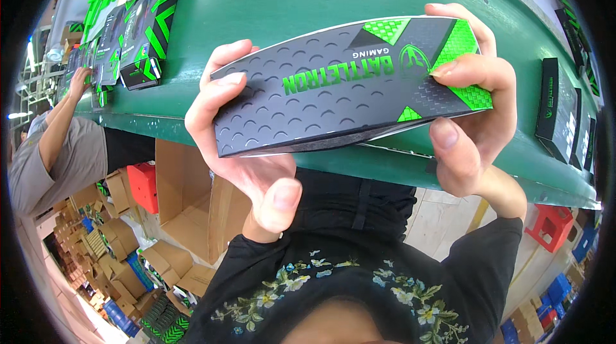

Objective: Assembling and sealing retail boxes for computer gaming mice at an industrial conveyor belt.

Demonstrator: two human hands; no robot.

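Note:
A black and green cardboard box (321,103) is held up in front of me above the green table, its long narrow side facing up and its printing upside down. My left hand (234,113) wraps round the box's left end, two fingertips on the printed side and the thumb below. Around the right end, my right hand (478,100) grips with its index finger on the green corner patch and its thumb at the lower edge. The lower long edge bulges slightly. The box's far side is hidden.
Several similar boxes (151,36) stand on the green table (269,4) at the left; more boxes (558,110) lie at the right. A co-worker (58,151) reaches in at the left. Below the table edge are an open carton (183,190), a red stool (552,225) and stacked cartons.

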